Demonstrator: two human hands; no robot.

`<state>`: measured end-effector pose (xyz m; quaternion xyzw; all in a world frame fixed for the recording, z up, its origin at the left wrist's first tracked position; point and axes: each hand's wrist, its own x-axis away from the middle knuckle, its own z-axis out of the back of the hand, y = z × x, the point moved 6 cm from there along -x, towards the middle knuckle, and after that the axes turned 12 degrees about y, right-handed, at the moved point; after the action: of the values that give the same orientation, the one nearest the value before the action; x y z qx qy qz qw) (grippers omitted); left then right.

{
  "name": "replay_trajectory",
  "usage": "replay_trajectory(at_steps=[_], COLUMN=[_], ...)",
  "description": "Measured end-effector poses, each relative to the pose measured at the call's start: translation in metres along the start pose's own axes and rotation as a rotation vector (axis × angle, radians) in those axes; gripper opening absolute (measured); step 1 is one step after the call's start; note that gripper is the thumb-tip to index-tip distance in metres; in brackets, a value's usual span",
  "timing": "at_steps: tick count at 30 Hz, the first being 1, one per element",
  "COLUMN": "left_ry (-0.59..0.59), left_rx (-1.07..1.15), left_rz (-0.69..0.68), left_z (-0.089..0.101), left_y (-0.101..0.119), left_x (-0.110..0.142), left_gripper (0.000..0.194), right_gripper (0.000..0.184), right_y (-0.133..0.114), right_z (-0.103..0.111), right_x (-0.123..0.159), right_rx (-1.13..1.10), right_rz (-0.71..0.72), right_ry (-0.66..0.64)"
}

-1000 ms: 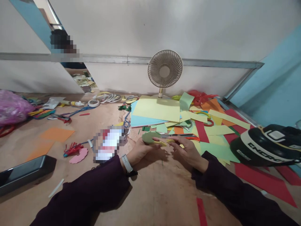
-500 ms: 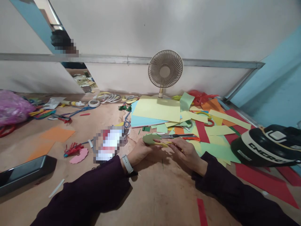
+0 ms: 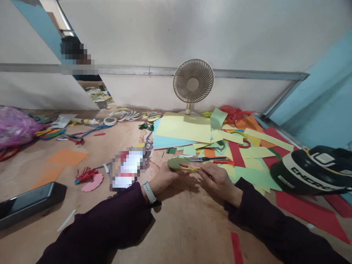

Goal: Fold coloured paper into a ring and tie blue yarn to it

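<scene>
Between my hands is a rounded light green paper piece (image 3: 176,162) with a scalloped edge. My left hand (image 3: 164,178) is closed on it, thumb on top. A yellow paper strip (image 3: 193,169) runs along its near side toward the right. The fingers of my right hand (image 3: 217,179) pinch the far end of this strip. Just behind my hands lies a box cutter (image 3: 207,159), with the orange handle of scissors (image 3: 225,162) beside it. How the strip joins the green piece is too small to tell.
A stack of coloured paper (image 3: 183,126) lies before a small fan (image 3: 193,81). Paper scraps (image 3: 253,152) and a black jug (image 3: 310,170) are on the right. Left are a phone (image 3: 128,168), a pink scalloped paper (image 3: 93,182), a red tassel (image 3: 85,175) and a dark case (image 3: 33,203).
My right hand's fingers have shifted slightly along the yellow strip and lie lower over it. The left hand holds nearly still. Beyond the partition gap, a person's head has moved slightly down.
</scene>
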<state>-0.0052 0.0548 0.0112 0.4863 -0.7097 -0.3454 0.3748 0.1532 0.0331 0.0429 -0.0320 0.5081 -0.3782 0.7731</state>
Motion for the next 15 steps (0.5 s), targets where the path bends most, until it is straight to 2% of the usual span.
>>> replay_trajectory(at_steps=[4,9,15], left_ry=[-0.053,-0.035,-0.007], left_rx=[0.062,0.011,-0.028], left_rz=[0.032,-0.002,-0.037], left_z=[-0.004,-0.002,0.002], left_y=[-0.002,0.0,0.003], left_x=[0.003,0.003,0.0], left_gripper=[0.027,0.027,0.026], right_gripper=[0.024,0.028,0.027], right_y=[-0.008,-0.015,-0.015], right_z=[0.001,0.004,0.009], right_x=[-0.001,-0.001,-0.004], right_rx=[0.033,0.094,0.115], right_rz=[0.079,0.191,0.188], right_ry=[-0.013,-0.012,0.058])
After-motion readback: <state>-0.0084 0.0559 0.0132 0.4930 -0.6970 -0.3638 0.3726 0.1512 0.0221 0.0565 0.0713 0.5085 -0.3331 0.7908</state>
